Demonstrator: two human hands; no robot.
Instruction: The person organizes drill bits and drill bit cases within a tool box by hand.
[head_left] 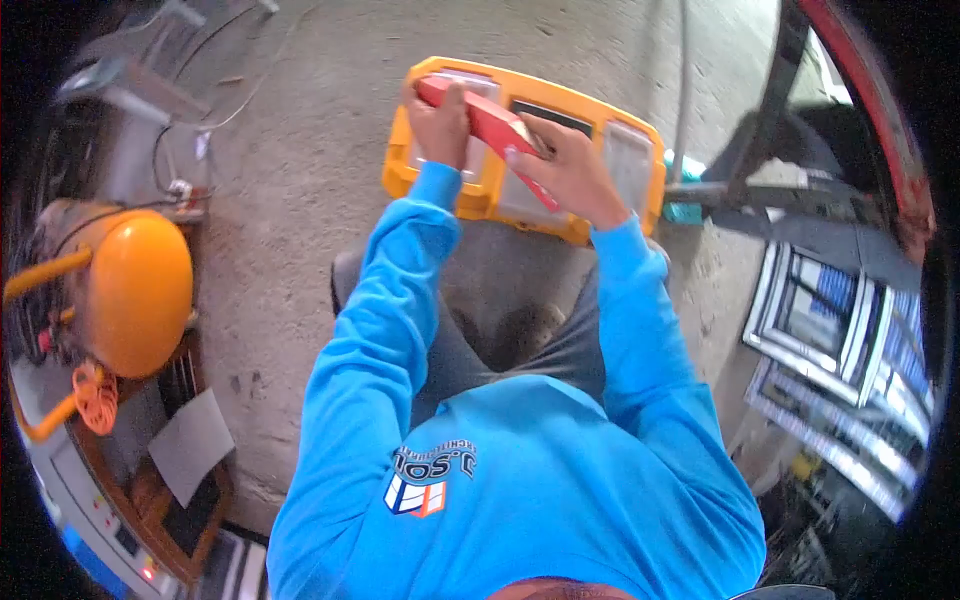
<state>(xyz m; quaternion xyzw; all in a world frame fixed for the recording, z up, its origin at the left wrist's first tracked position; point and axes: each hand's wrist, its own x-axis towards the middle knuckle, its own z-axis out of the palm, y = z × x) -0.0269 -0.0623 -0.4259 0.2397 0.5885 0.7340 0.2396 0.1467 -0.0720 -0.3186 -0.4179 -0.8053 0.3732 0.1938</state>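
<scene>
A long, flat red packet or box (488, 122) slants across the space above a yellow case (580, 100). My left hand (440, 128) is closed round its upper left end, with the thumb on top. My right hand (572, 165) grips its lower right end, where a pale part shows beside the fingers and a red flap-like piece points down. What the packet holds is hidden. The yellow case lies on the floor in front of my knees, with clear panels (628, 160) and a dark centre panel in its top. My arms partly cover it.
At left stand a rounded orange tank (150, 295), a coiled orange cord (95, 398) and a white sheet (193, 447). A metal frame with a red bar (870, 100) rises at right. Framed panels (815, 310) lie below it. Concrete floor (270, 250) surrounds the case.
</scene>
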